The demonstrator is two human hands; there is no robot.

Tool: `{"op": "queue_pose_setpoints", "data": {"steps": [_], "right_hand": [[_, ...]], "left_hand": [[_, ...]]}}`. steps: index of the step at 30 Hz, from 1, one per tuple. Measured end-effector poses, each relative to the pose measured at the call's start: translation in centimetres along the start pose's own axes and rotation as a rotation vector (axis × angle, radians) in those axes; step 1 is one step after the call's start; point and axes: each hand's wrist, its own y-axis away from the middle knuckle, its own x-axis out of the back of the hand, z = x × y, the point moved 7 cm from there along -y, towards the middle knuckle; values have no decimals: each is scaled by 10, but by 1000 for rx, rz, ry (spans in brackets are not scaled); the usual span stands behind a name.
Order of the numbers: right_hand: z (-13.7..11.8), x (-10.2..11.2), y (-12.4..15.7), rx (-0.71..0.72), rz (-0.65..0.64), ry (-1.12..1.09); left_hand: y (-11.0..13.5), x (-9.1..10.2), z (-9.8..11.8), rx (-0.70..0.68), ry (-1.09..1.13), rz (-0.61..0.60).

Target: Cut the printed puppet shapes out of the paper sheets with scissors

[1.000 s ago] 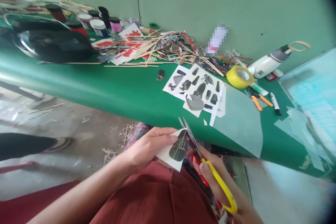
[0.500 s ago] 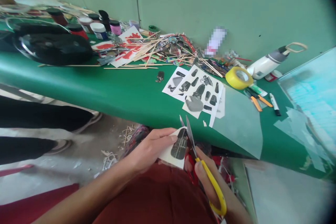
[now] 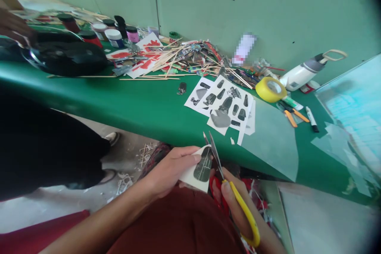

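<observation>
Between thumb and fingers my left hand [image 3: 175,170] grips a piece of white paper [image 3: 187,176] printed with a dark rounded shape. My right hand [image 3: 235,198] is wrapped around the yellow handle of a pair of scissors [image 3: 216,154]. The blades are parted and point away from me, with the paper's upper right edge between or beside them; which one I cannot tell. Past the scissors, printed sheets [image 3: 228,101] with several dark shapes overlap on the green table [image 3: 143,107]. A small dark cut-out [image 3: 181,88] lies left of them.
Wooden sticks [image 3: 166,59] and scraps are heaped along the wall, near paint jars [image 3: 114,38] and a black helmet-like object [image 3: 70,53]. At right are yellow tape [image 3: 270,89], an orange-handled tool [image 3: 293,117] and a white bottle [image 3: 302,72]. A person in black [image 3: 50,147] stands at left.
The person at left has stepped closer to the table, and a hand now touches the black helmet-like object. My scissors and paper have barely shifted.
</observation>
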Motion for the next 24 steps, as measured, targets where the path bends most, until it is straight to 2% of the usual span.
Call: {"op": "queue_pose_setpoints", "data": {"steps": [3,5,9,14,17,22,24], "right_hand": [[9,-1,1,-45,-1,-10],[7,-2,-1,-41,-48,-5],[-7,-2,-6,20,-142,43],[-24,1,-9,166,-78,119],[-25,3,-11,194,-67,127],[-26,0,-15,237,-193,118],[-28,2,-15,234,-165,115]], "left_hand": [[0,0,-1,-1,27,13],[1,-1,0,1,46,28],[2,-3,3,-3,67,23],[5,-2,6,-13,90,2],[7,-2,9,-27,126,-3],[11,-5,15,-12,170,31],[12,-7,18,-3,181,26]]}}
